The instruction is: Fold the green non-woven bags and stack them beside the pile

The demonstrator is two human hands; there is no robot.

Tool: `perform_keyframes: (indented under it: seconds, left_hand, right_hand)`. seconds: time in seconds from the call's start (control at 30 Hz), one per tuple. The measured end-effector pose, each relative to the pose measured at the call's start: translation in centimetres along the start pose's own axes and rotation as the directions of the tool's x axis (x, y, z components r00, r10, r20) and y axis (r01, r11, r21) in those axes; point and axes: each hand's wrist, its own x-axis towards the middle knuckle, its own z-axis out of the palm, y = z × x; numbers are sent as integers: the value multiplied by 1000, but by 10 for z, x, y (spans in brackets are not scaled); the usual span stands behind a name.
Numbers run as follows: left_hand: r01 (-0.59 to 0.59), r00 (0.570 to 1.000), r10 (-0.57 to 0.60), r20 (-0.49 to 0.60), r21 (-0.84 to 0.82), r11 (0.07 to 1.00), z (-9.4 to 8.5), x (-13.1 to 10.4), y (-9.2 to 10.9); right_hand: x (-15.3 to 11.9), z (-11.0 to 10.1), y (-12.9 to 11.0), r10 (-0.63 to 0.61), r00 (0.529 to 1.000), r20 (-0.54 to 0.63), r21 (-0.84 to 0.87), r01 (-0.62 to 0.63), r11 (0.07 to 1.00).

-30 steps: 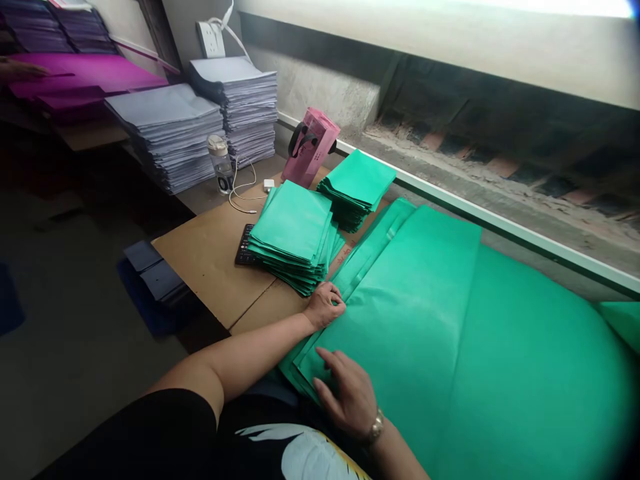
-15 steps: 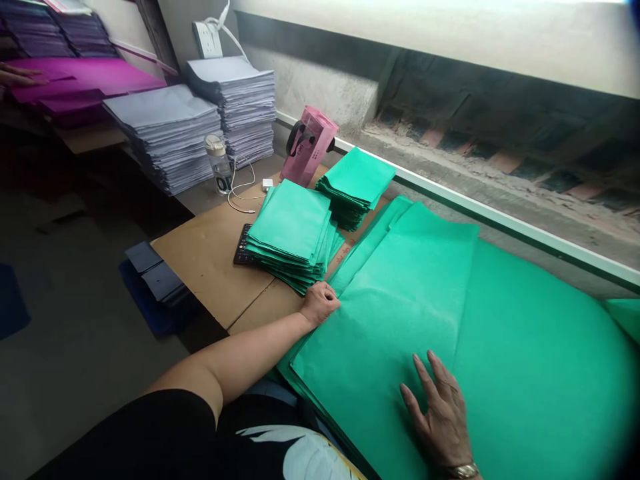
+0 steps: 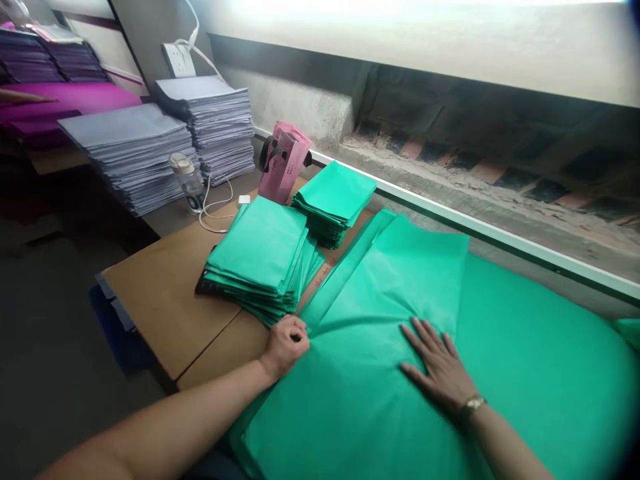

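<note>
A large green sheet [image 3: 360,373], which looks like paper or thin cloth, lies folded over on a spread of the same green material [image 3: 530,360]. My left hand [image 3: 287,343] is closed, pinching the left edge of this sheet between thumb and fingers. Creases run from that pinch toward my right hand [image 3: 437,363], which lies flat on the sheet with its fingers spread. A watch or bracelet is on the right wrist. Just beyond my left hand sits a stack of folded green pieces [image 3: 260,250], fanned unevenly. Behind it stands a second green stack [image 3: 335,197].
Brown cardboard [image 3: 165,293] covers the table's left part. A pink box [image 3: 285,163], a clear bottle [image 3: 187,183] and a white cable [image 3: 215,207] stand or lie toward the back. Tall grey-white stacks [image 3: 130,153] rise at left. Another person's hand [image 3: 25,97] rests over magenta sheets.
My right hand has moved forward and now presses flat on the sheet, where creases have appeared. My left hand still pinches the edge. The whole view has shifted a little.
</note>
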Motion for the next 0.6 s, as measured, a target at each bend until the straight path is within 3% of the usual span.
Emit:
perform_keyframes:
  seconds: [0.07,0.17,0.23,0.3,0.37,0.43,0.5,0.6]
  left_hand:
    - [-19,1000,19,-3,-12,1000,1,0,-1]
    - [-32,999,33,10,-16,999,4,1,-1]
    - [-49,999,50,15,-15,999,5,4,0]
    - [-63,998,63,23,-15,998,6,7,0]
    - [-74,997,74,32,-9,997,5,10,2]
    - [-79,996,80,37,-3,997,3,12,3]
    - [-59,997,59,40,-3,998,2,11,2]
    - [-18,999,18,50,-9,1000,0,9,-3]
  right_hand:
    - [51,13,61,161,986,40,-4,-161,987]
    - [122,26,135,401,915,53,12,-402,916]
    - [155,29,164,519,852,59,47,-522,852]
    - [171,27,174,587,806,80,80,-592,802]
    - [169,22,165,591,800,101,90,-599,795]
    - [149,17,137,529,842,107,78,-538,839]
    - [110,12,88,406,908,101,65,-413,908]
    - [24,-4,-17,132,990,58,79,-137,988]
